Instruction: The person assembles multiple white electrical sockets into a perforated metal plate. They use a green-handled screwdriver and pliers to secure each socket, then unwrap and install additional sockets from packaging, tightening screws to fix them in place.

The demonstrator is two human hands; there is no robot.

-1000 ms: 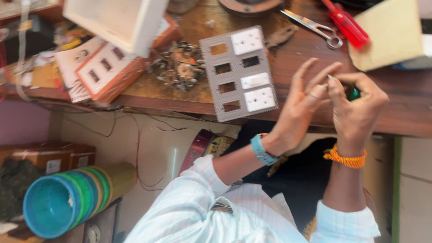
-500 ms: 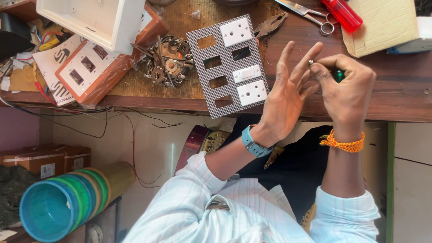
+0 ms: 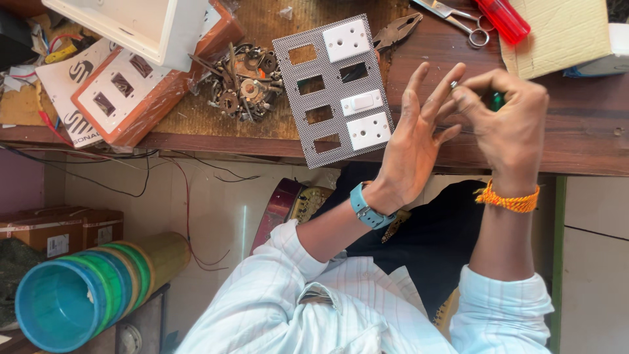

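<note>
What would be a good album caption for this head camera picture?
Left hand spread open, right hand pinching a small green part beside a grey switch plate.

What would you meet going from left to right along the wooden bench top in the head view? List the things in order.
Orange switch box → heap of metal screws and parts → grey switch plate → left hand → right hand → cardboard sheet.

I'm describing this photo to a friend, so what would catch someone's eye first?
The two hands meeting over the wooden bench: the right hand pinches a small green-handled tool, the left hand spread open beside it. Left of them lies a grey switch plate with white switches, its lower edge overhanging the bench.
</note>
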